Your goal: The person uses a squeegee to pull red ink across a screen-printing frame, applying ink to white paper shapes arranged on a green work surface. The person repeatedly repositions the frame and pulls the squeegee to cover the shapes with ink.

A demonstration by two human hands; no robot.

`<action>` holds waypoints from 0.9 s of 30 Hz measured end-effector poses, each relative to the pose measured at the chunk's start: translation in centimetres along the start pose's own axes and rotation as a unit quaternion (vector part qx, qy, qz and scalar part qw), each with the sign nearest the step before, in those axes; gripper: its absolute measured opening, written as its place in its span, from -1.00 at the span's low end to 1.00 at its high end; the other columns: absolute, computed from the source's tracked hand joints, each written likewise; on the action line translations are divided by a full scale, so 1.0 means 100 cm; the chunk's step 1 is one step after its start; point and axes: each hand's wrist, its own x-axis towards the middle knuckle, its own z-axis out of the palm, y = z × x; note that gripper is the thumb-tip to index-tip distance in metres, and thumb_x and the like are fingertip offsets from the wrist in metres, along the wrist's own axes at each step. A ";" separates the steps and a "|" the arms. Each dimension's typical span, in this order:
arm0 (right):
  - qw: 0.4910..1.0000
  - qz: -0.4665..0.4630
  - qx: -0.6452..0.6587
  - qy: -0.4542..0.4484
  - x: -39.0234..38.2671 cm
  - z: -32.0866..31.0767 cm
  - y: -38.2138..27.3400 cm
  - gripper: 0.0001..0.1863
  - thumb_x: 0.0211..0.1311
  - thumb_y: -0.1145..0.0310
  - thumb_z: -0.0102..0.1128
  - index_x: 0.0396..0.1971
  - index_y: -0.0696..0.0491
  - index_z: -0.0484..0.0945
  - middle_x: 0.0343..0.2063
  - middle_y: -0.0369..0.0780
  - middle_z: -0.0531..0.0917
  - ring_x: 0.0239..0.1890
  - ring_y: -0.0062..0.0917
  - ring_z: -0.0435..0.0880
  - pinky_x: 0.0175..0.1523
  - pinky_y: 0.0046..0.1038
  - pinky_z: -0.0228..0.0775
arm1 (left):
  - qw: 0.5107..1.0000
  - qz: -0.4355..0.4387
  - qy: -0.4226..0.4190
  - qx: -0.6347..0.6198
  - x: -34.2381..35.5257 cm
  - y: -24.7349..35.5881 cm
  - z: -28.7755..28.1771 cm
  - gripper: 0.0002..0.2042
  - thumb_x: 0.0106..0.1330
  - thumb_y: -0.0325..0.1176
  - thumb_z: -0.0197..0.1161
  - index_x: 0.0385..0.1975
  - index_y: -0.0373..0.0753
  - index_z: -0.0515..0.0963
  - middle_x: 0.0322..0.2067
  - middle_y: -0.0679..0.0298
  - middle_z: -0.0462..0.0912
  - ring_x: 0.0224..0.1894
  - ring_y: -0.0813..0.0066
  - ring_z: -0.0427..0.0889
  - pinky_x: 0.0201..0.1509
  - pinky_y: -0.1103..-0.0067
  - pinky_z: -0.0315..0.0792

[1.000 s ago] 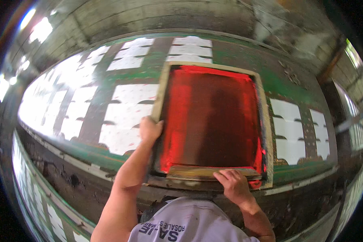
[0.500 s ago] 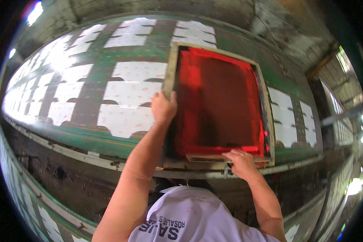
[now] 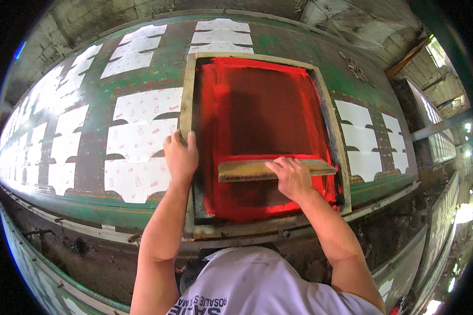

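A wooden-framed printing screen (image 3: 328, 113) lies on the long table, its mesh smeared with bright red ink around a darker middle. My left hand (image 3: 182, 157) is closed on the frame's left rail, with the thumb on the side toward the mesh. In my right hand (image 3: 291, 178) is a wide wooden squeegee (image 3: 242, 170), gripped right of its middle. The squeegee lies crosswise on the mesh in the nearer half, tilted, with a line of red ink along its far edge. My right fingertips rest over its top; its lower edge is partly hidden.
White cut fabric pieces with small red prints (image 3: 142, 142) lie in rows on the green table (image 3: 105, 209). More white pieces (image 3: 358, 136) lie right of the screen. A metal rail (image 3: 89, 229) runs along the near edge. Another table (image 3: 42, 273) stands at lower left.
The squeegee has moved away from me, from the frame's near edge onto the mesh, with my right hand on it. My left hand stays on the left rail. The whole view has shifted.
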 end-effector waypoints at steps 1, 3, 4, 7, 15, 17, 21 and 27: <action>1.000 -0.010 0.000 0.024 0.018 0.005 0.013 -0.55 0.32 0.58 0.24 0.13 -0.10 0.85 -0.12 -0.22 0.81 -0.07 -0.21 0.83 0.14 -0.14 0.63 | 1.000 -0.003 0.000 0.001 0.000 0.002 0.000 -0.45 0.62 -0.02 0.33 0.29 -0.43 0.63 0.10 -0.21 0.69 0.24 -0.27 0.63 0.38 0.03 0.51; 0.999 -0.024 0.017 0.041 0.058 0.013 0.041 -0.59 0.36 0.57 0.21 0.10 -0.07 0.84 -0.15 -0.18 0.80 -0.11 -0.18 0.83 0.06 -0.09 0.65 | 1.000 -0.003 0.005 0.005 -0.002 0.005 -0.001 -0.46 0.63 -0.05 0.32 0.30 -0.44 0.61 0.10 -0.21 0.68 0.26 -0.27 0.61 0.38 0.04 0.50; 0.999 -0.024 0.015 0.034 0.080 0.017 0.055 -0.60 0.37 0.56 0.21 0.10 -0.06 0.84 -0.17 -0.17 0.79 -0.12 -0.17 0.83 0.03 -0.08 0.66 | 1.000 -0.002 -0.002 0.010 -0.003 0.006 -0.002 -0.47 0.64 -0.06 0.32 0.30 -0.44 0.60 0.11 -0.21 0.67 0.25 -0.27 0.60 0.38 0.04 0.50; 0.999 -0.027 0.003 0.040 0.138 0.026 0.093 -0.63 0.38 0.56 0.19 0.06 -0.07 0.83 -0.20 -0.15 0.78 -0.11 -0.14 0.84 0.05 -0.05 0.69 | 1.000 -0.009 -0.003 0.016 -0.004 0.011 -0.003 -0.52 0.65 -0.09 0.31 0.32 -0.36 0.57 0.12 -0.18 0.66 0.23 -0.29 0.59 0.35 0.03 0.48; 0.999 -0.003 -0.031 0.028 0.282 0.054 0.186 -0.54 0.34 0.58 0.17 0.11 -0.16 0.83 -0.11 -0.10 0.80 0.00 -0.08 0.85 0.14 0.00 0.74 | 0.997 -0.059 -0.010 0.039 -0.005 0.015 0.000 -0.59 0.66 -0.17 0.35 0.29 -0.36 0.65 0.07 0.00 0.70 0.07 0.04 0.72 0.22 0.23 0.60; 0.998 0.009 -0.037 0.041 0.307 0.056 0.198 -0.51 0.31 0.60 0.14 0.10 -0.18 0.83 -0.12 -0.12 0.79 0.01 -0.08 0.84 0.14 0.01 0.74 | 0.998 -0.043 0.005 0.046 -0.003 0.014 0.001 -0.62 0.66 -0.19 0.36 0.25 -0.36 0.68 0.02 0.00 0.72 0.02 0.08 0.74 0.18 0.25 0.61; 0.999 0.046 0.000 -0.022 0.348 0.046 0.219 -0.44 0.31 0.61 0.12 0.20 -0.18 0.82 0.04 -0.06 0.82 0.18 -0.01 0.81 0.29 0.01 0.69 | 0.998 -0.054 0.020 0.011 -0.003 0.013 0.004 -0.67 0.65 -0.24 0.38 0.19 -0.37 0.71 -0.06 0.02 0.71 -0.08 0.14 0.74 0.06 0.30 0.61; 0.997 0.011 -0.003 0.075 0.364 0.053 0.242 -0.41 0.26 0.65 0.10 0.15 -0.17 0.85 -0.02 -0.08 0.85 0.09 -0.02 0.84 0.23 0.02 0.71 | 0.998 -0.039 0.030 -0.028 -0.003 0.011 0.006 -0.73 0.66 -0.27 0.39 0.12 -0.35 0.72 -0.10 0.07 0.68 -0.19 0.23 0.72 -0.06 0.36 0.60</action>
